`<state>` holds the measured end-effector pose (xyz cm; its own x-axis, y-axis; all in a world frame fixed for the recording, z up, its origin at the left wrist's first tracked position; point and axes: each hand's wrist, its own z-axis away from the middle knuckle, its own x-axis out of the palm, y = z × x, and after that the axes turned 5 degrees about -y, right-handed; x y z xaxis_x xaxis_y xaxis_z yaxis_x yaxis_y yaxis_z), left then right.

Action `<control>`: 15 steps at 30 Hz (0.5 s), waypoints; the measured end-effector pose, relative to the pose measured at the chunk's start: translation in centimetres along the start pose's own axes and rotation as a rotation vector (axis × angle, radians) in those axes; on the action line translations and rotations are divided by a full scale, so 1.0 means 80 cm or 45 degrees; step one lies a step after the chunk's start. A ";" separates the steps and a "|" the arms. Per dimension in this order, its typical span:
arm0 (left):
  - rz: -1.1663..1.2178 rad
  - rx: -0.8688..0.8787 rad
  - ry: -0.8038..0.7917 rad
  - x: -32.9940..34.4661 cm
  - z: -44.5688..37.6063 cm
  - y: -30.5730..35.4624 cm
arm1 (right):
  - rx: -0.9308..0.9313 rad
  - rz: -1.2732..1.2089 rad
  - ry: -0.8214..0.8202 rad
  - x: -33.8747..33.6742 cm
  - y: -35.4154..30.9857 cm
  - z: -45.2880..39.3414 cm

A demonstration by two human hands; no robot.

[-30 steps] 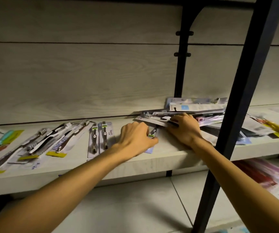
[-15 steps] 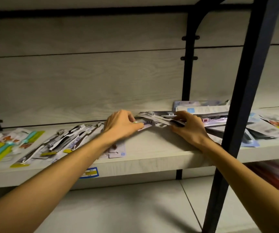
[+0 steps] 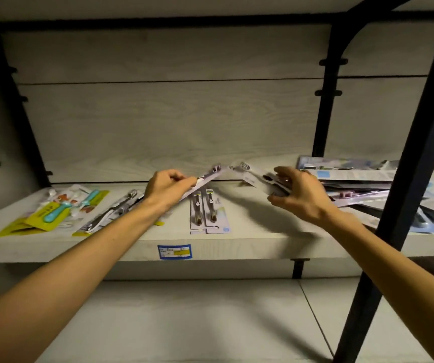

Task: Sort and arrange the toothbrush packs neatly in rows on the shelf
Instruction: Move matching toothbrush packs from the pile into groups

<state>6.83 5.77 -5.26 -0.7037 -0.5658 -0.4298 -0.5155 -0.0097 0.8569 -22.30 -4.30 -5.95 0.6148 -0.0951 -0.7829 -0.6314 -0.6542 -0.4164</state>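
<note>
Above the pale wood shelf (image 3: 250, 243) both my forearms reach forward and up from the bottom corners, hands raised clear of the board. My left hand (image 3: 167, 186) is knuckles-up, fingers curled, pinching the lower end of a purple-backed toothbrush pack (image 3: 205, 179); the pack tilts up to the right, brush head at the high end. My right hand (image 3: 295, 195) is turned palm-left, thumb low, fingers wrapped round a clear toothbrush pack (image 3: 256, 176) that tilts up to the left. The two raised ends nearly meet between my hands; touching or not, can't tell. Under them a twin pack (image 3: 206, 213) of dark-handled brushes lies flat, lengthwise toward the shelf edge. Left of my forearm lie grey brush packs (image 3: 117, 213) with yellow card ends, partly hidden by the arm, then teal kids' brush packs (image 3: 61, 210) on yellow cards. Right of my hand sits a loose pile of packs (image 3: 354, 184), overlapping, behind the black upright (image 3: 404, 195). Blue price label (image 3: 174, 252) is on the shelf's front edge.
</note>
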 end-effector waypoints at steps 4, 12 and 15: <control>0.244 0.027 0.071 -0.026 -0.009 -0.015 | -0.045 -0.005 0.131 0.033 -0.045 0.001; 0.232 0.005 0.184 -0.131 -0.009 -0.071 | 0.216 -0.408 -0.201 0.106 -0.153 -0.021; 0.184 -0.039 0.189 -0.172 -0.007 -0.097 | 0.274 -0.604 -0.300 0.131 -0.202 -0.028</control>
<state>20.76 13.19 -5.84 -0.6883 -0.6785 -0.2566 -0.3972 0.0565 0.9160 -4.62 3.59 -6.38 0.7482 0.3578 -0.5587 -0.4089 -0.4144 -0.8131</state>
